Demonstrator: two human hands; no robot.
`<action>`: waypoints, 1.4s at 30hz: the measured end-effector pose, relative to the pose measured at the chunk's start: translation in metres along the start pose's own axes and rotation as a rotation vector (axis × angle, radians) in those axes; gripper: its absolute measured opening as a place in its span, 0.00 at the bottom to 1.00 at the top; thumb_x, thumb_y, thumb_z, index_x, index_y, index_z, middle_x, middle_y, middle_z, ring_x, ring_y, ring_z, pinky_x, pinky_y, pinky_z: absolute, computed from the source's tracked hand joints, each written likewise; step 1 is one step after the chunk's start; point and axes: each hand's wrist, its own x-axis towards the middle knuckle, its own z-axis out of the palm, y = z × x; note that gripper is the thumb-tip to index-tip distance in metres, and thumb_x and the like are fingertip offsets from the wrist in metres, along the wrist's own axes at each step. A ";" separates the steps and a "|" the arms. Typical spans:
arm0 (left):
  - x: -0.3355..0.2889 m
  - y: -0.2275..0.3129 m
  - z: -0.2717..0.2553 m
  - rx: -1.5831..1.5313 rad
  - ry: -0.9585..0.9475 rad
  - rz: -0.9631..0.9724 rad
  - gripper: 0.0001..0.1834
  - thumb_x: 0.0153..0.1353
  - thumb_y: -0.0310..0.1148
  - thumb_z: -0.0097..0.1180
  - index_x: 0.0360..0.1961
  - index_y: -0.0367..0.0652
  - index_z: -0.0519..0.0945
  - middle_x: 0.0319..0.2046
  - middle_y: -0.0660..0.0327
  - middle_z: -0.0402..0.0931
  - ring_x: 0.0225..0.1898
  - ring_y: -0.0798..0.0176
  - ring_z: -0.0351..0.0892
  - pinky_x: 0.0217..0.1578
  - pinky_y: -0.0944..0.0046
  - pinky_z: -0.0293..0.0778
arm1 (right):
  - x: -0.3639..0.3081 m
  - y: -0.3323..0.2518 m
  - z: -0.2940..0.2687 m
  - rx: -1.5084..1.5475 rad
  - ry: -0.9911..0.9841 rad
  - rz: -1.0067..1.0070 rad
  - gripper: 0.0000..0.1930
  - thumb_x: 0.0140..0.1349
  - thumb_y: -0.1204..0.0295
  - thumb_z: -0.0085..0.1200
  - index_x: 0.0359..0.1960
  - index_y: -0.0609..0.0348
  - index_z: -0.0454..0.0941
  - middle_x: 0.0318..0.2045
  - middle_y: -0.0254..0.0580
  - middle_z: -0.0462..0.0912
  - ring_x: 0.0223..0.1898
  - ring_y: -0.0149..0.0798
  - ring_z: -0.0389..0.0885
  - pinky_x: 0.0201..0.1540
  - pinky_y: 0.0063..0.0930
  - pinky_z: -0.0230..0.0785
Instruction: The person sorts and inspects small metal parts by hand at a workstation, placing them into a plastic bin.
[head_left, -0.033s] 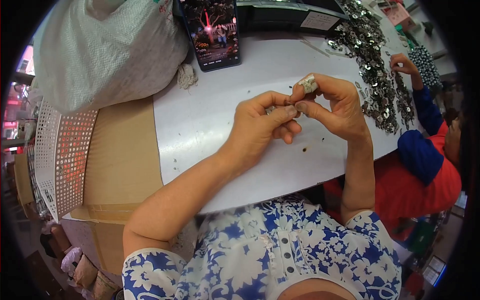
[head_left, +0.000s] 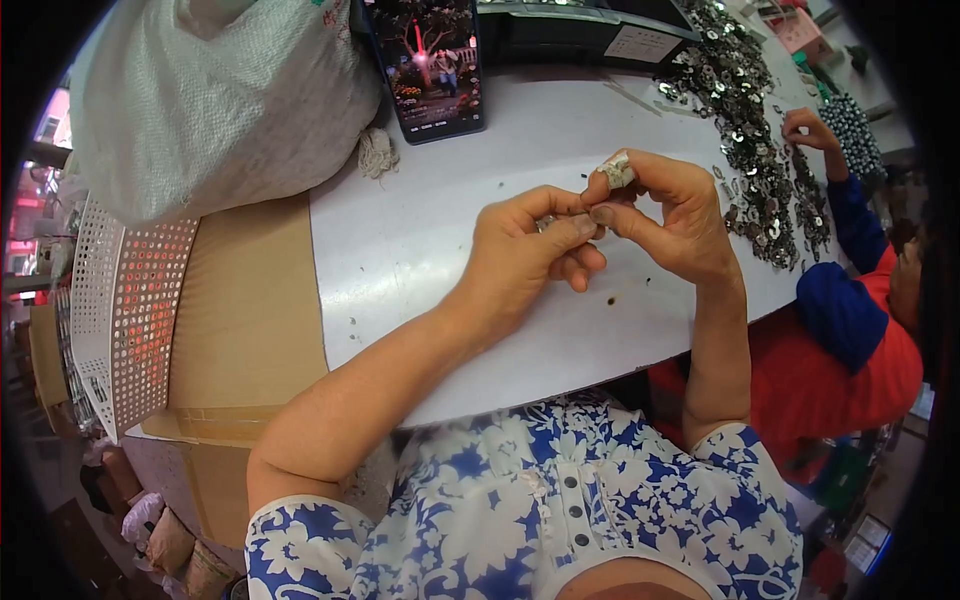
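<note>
Above the white tabletop point(head_left: 420, 230) my two hands meet, fingertip to fingertip. My left hand point(head_left: 518, 245) is closed in a pinch, its thumb pressed on the index finger and the other fingers curled beneath. My right hand point(head_left: 675, 210) pinches at the same spot with thumb and index finger. Whatever is between the fingertips is too small and covered to name. A whitish wrap point(head_left: 618, 172) is wound round my right index finger. To the right of my hands lies a large heap of small, shiny metal pieces point(head_left: 750, 145), with flat, washer-like shapes among them.
A phone point(head_left: 432, 85) with a lit screen stands at the back, beside a white woven sack point(head_left: 230, 110). Behind is a black case point(head_left: 560, 38). A perforated basket point(head_left: 145, 310) and cardboard point(head_left: 240, 310) lie left. At right, a co-worker's hand point(head_left: 812, 128) touches the metal heap.
</note>
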 end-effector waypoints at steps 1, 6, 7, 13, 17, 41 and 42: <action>-0.001 0.002 0.002 0.034 -0.014 -0.006 0.09 0.71 0.29 0.58 0.48 0.36 0.81 0.35 0.57 0.83 0.31 0.70 0.83 0.30 0.73 0.79 | -0.001 -0.001 0.001 -0.071 -0.002 0.009 0.06 0.60 0.82 0.63 0.39 0.63 0.84 0.31 0.32 0.84 0.32 0.23 0.80 0.37 0.19 0.72; -0.002 0.002 0.003 0.026 -0.024 0.011 0.10 0.71 0.29 0.58 0.46 0.32 0.81 0.36 0.56 0.81 0.31 0.67 0.84 0.26 0.71 0.80 | 0.001 -0.002 0.002 -0.096 -0.004 0.019 0.05 0.61 0.81 0.62 0.38 0.62 0.84 0.28 0.28 0.82 0.28 0.19 0.74 0.30 0.16 0.65; -0.001 0.003 0.004 0.015 -0.018 -0.008 0.10 0.72 0.30 0.57 0.45 0.32 0.81 0.36 0.56 0.81 0.31 0.67 0.84 0.26 0.71 0.80 | 0.000 -0.001 -0.001 -0.143 0.056 0.047 0.05 0.60 0.80 0.63 0.38 0.63 0.84 0.29 0.30 0.82 0.28 0.20 0.75 0.30 0.18 0.66; -0.001 0.002 0.000 0.040 -0.016 -0.033 0.14 0.75 0.38 0.55 0.46 0.36 0.82 0.37 0.58 0.83 0.31 0.70 0.85 0.27 0.73 0.80 | 0.002 0.013 -0.022 -0.549 0.113 0.103 0.10 0.54 0.80 0.66 0.38 0.64 0.82 0.32 0.38 0.82 0.27 0.33 0.78 0.31 0.27 0.70; -0.001 0.001 0.003 0.091 -0.032 -0.031 0.12 0.73 0.36 0.57 0.46 0.36 0.82 0.37 0.59 0.83 0.31 0.70 0.85 0.27 0.73 0.79 | -0.002 0.026 -0.030 -0.468 0.052 0.204 0.08 0.56 0.81 0.65 0.36 0.67 0.81 0.30 0.39 0.82 0.27 0.32 0.79 0.32 0.27 0.72; -0.001 0.002 0.003 0.028 -0.027 -0.048 0.13 0.74 0.34 0.54 0.45 0.34 0.82 0.36 0.56 0.82 0.31 0.68 0.84 0.27 0.70 0.80 | -0.009 0.044 -0.043 -0.437 0.025 0.237 0.07 0.62 0.76 0.62 0.36 0.66 0.77 0.28 0.43 0.83 0.29 0.37 0.80 0.37 0.30 0.73; 0.000 0.002 0.003 0.007 -0.036 -0.050 0.13 0.74 0.34 0.54 0.45 0.34 0.82 0.36 0.57 0.82 0.32 0.68 0.84 0.27 0.71 0.79 | -0.010 0.045 -0.044 -0.370 0.034 0.210 0.07 0.62 0.76 0.62 0.37 0.66 0.77 0.29 0.43 0.84 0.30 0.38 0.80 0.38 0.30 0.73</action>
